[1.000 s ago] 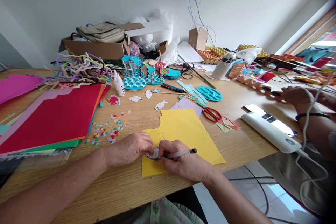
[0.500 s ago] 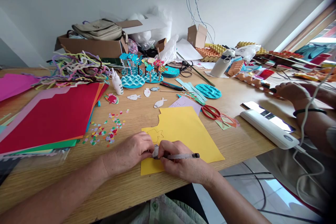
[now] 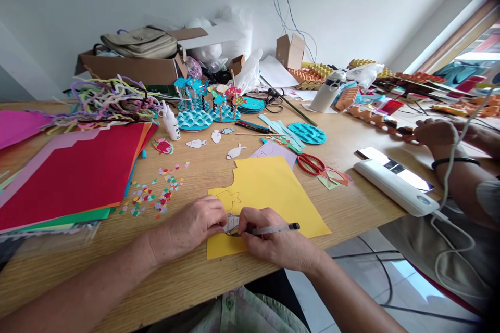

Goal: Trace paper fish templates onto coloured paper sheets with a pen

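Note:
My right hand grips a grey pen with a black end, its writing end hidden behind the fingers. Under my left hand, whose fingers and thumb are drawn together, a small pale paper fish cutout is held flat on a yellow sheet of paper. Just above the cutout, a fish outline is drawn on the sheet. More paper fish lie beyond it, among them a white one and a red one.
Red-handled scissors lie right of the yellow sheet. To the left are coloured paper sheets, confetti and a white glue bottle. Another person's hand is at the right, beyond a white device with a cable.
My right hand and the pen have shifted slightly right relative to the paper fish cutout, showing more of it. My left hand stays on it. The whole view has moved a little.

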`<state>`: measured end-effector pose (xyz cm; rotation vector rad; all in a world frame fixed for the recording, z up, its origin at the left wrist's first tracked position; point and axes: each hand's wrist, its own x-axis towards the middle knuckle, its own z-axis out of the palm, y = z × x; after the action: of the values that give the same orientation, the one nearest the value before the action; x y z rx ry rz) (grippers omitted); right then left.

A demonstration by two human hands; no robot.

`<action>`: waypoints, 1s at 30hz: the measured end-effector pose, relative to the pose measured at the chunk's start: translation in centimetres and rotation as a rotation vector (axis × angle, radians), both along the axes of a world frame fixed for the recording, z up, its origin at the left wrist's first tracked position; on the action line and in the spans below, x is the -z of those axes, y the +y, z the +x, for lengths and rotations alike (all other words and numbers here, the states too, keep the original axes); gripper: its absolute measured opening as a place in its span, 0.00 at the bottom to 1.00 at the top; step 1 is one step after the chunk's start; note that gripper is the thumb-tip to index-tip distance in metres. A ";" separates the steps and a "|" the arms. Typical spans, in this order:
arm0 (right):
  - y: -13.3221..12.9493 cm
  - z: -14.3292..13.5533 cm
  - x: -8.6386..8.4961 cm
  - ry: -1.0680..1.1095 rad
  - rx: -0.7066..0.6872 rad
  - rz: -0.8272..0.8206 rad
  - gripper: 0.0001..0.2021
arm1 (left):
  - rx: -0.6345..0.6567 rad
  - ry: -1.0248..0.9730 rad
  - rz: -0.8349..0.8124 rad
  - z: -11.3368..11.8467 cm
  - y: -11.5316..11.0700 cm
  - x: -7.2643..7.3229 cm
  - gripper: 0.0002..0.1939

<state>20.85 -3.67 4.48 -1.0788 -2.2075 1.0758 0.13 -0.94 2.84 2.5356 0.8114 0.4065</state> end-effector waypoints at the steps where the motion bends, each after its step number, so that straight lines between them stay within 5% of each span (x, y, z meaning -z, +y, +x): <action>1: 0.0 0.0 -0.1 0.001 0.002 0.000 0.08 | 0.001 0.001 0.002 0.0 0.0 0.0 0.09; 30: 0.3 0.2 0.0 0.007 0.023 -0.030 0.07 | 0.163 -0.055 -0.010 -0.1 0.5 0.2 0.15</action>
<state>21.03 -3.40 4.51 -1.1084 -2.1752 1.1046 0.05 -0.42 2.65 2.5457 0.5803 0.4153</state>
